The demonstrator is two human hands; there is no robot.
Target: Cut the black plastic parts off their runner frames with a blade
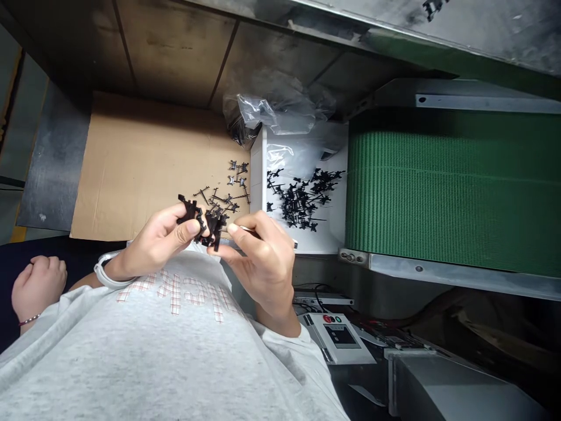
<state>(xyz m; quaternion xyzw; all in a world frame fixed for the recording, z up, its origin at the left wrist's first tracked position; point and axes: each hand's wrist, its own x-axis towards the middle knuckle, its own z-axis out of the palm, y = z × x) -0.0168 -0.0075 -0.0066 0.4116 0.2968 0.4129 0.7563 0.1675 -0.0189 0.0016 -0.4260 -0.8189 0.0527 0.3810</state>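
Head view: at centre frame, the left hand [153, 245] and right hand [265, 263] had their fingers clamped on the black plastic parts [205, 223]. Few loose pieces [230, 187] lay on the cardboard [131, 164] above. The pile [302, 199] in the white tray [337, 225] suggested most work remained.

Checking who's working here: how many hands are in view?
3: left hand and right hand hold black plastic parts at centre; a third hand, closed, at the left edge.
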